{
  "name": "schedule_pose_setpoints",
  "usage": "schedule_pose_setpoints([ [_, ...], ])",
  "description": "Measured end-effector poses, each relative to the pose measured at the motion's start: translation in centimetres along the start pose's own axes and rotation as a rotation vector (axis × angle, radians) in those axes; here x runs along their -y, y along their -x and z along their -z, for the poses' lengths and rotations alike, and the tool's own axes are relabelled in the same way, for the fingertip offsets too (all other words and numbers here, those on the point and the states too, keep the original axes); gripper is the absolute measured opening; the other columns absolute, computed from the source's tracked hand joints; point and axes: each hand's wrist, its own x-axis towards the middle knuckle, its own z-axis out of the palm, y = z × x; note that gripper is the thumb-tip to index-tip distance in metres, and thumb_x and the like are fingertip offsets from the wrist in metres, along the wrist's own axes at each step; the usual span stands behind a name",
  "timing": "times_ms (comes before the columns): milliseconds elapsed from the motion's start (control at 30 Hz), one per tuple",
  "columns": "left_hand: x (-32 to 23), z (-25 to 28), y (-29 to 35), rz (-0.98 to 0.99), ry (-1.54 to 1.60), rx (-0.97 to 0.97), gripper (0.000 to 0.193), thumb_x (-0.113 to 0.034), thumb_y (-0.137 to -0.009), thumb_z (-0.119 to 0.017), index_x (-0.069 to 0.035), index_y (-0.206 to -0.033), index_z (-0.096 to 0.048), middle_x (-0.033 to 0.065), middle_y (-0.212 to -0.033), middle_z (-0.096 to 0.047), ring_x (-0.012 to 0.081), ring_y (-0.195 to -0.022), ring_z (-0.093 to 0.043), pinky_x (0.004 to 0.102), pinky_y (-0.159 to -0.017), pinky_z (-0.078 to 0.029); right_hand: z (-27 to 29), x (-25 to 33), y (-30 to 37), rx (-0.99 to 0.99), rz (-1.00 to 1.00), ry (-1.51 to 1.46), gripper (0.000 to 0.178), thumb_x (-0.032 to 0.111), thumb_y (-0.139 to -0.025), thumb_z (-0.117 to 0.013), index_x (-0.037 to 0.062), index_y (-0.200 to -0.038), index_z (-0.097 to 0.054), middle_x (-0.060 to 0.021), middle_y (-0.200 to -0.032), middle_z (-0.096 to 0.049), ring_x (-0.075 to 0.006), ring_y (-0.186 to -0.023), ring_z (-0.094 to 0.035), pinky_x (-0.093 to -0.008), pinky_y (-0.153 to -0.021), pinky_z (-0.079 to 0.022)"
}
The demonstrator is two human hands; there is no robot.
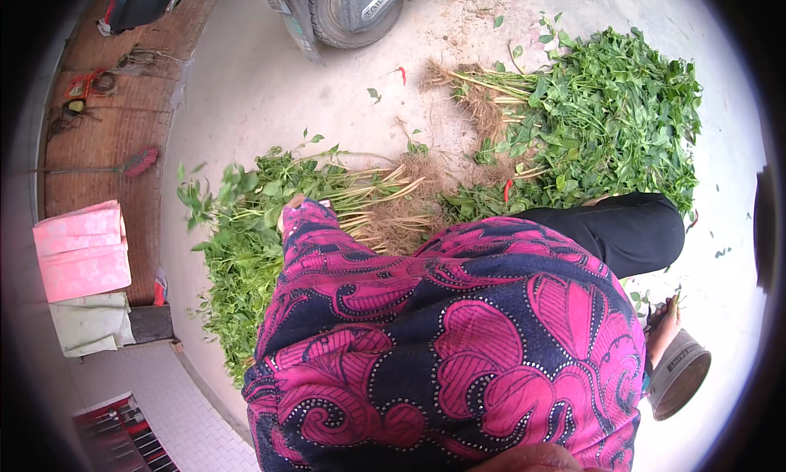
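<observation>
On the pale concrete floor (246, 79) lie two heaps of uprooted leafy plants: the left heap (246, 267) beside the left hand (293, 204), the larger right heap (622, 120) beyond the black trouser leg (630, 234). The left hand's grip is mostly hidden by its patterned sleeve, so whether it grasps stems cannot be told. The right hand (664, 334), fingers bent, is beside a grey bucket (686, 382); its grip is unclear.
</observation>
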Motion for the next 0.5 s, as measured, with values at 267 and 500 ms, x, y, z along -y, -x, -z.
schedule_pose_setpoints([
  [267,-0.5,-1.9,15.1,-0.958,-0.114,0.347,0.089,-0.062,-0.081,-0.056,-0.019,-0.15,-0.022,0.0143,-0.156,-0.014,0.0422,-0.14,-0.02,0.0556,-0.111,-0.024,1.4,-0.2,-0.1,0.029,-0.095,-0.083,0.024,0.026,-0.093,-0.061,0.0032,-0.099,-0.059,0.0015,-0.075,-0.05,-0.0083,-0.061,-0.044,-0.0221,-0.055,-0.036],
  [500,-5.5,-12.2,12.3,-1.454,-0.905,0.423,0.047,-0.045,-0.092,-0.044,-0.018,-0.126,-0.061,0.0142,-0.136,-0.052,0.0356,-0.129,-0.045,0.0521,-0.111,-0.028,5.9,-2.0,-0.6,-0.045,-0.075,-0.141,0.022,0.028,-0.094,-0.062,0.0103,-0.084,-0.057,0.0045,-0.064,-0.045,-0.007,-0.054,-0.041,-0.0223,-0.049,-0.034],
])
